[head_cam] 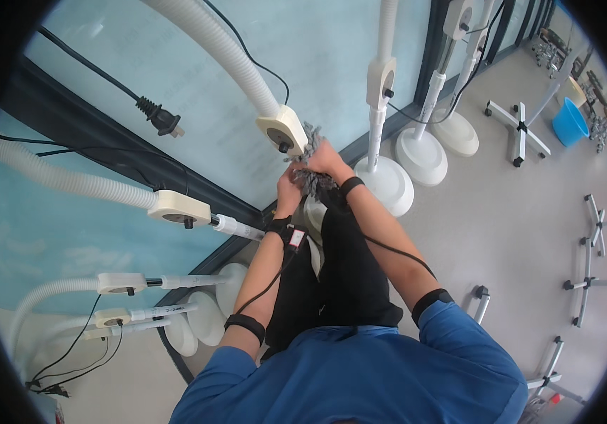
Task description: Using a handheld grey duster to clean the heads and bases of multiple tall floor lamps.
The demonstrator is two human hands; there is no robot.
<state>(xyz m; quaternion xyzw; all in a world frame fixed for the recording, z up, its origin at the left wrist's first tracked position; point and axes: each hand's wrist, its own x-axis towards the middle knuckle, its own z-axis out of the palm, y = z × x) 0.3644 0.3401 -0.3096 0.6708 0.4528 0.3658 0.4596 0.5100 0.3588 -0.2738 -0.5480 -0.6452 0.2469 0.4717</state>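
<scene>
My left hand (289, 190) and my right hand (326, 159) are close together in front of me, both closed on a grey shaggy cloth (314, 183). Part of the cloth touches the lower end of a cream control box (283, 132) with a black knob, which sits below a white corrugated flexible tube (229, 53). The pole under that box is mostly hidden by my hands. Below them, a white round base (315, 212) shows partly beside my legs.
More white stands with round bases (385, 185) line the glass wall (346, 69) on both sides. A black power plug (163, 121) hangs at the upper left. Wheeled cross-shaped bases (521, 127) and a blue bucket (570, 123) are on the floor at right.
</scene>
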